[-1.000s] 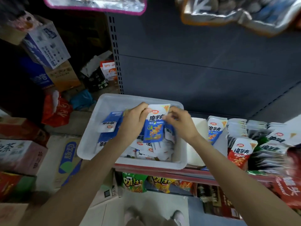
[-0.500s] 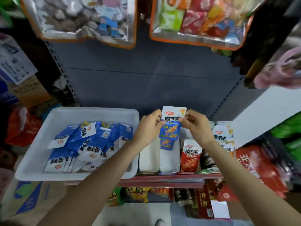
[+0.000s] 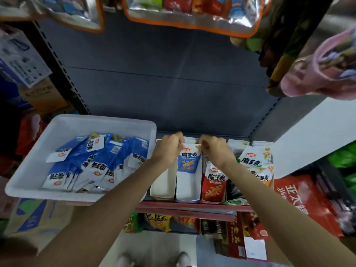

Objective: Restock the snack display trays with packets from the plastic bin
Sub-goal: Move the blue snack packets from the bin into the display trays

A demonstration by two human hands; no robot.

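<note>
A grey shelf back panel [image 3: 173, 78] fills the far middle of the view, with clear snack bags [image 3: 192, 12] hanging above it. On the left, a white plastic bin [image 3: 100, 124] sits on the shelf, its near edge overhanging; a heap of blue and white packets [image 3: 96, 164] lies in it. Right of the bin stand narrow display trays side by side: a white tray [image 3: 163, 182] just beside the bin, then a blue-edged tray [image 3: 187, 189], then a red tray [image 3: 212, 199] with a red packet [image 3: 214, 182] upright in it. Further right lie orange-trimmed packets [image 3: 254, 162], and a red box [image 3: 304, 199] at the far right. The shelf's red front edge [image 3: 192, 206] runs below the trays, with more snacks [image 3: 158, 222] underneath.

Both hands hold one blue packet [image 3: 188, 160], upright in the far part of the blue-edged tray. The left hand [image 3: 168, 146] pinches its top left corner with curled fingers; the right hand [image 3: 213, 149] pinches its top right corner the same way. Shoe tips [image 3: 181, 259] show at the bottom.
</note>
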